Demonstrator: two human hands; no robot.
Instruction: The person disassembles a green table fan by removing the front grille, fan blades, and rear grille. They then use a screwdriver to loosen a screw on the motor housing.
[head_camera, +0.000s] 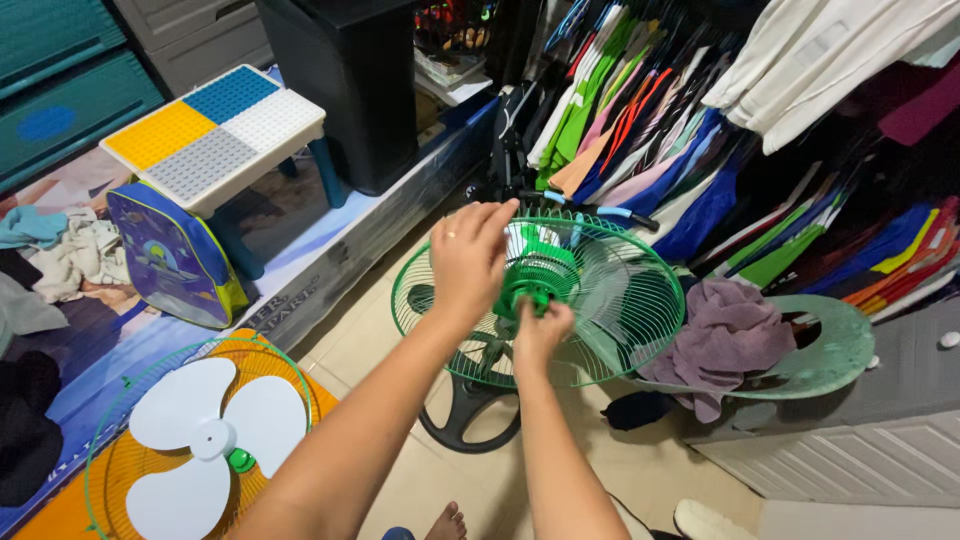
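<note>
Centrally, item one: rear fan guard (620, 300), green wire, standing tilted on the floor over a black base (470, 420). Left hand (468, 258), ringed, rests on the guard's near-left wires, fingers spread, grip loose over the mesh. Right hand (540, 330), grip narrow, pinched about the green hub nut (535, 292) at the guard's middle. Item two: front guard (190, 440), green-rimmed, lying flat near left on an orange board, carrying the white fan blade (205, 435). Item three: purple cloth (725, 335), heaped right of the fan on a round green plate (840, 345). Far left: small block-topped surface (215, 130); blue backpack (175, 255) leaning below it. Far right: hanging clothes (640, 110).
</note>
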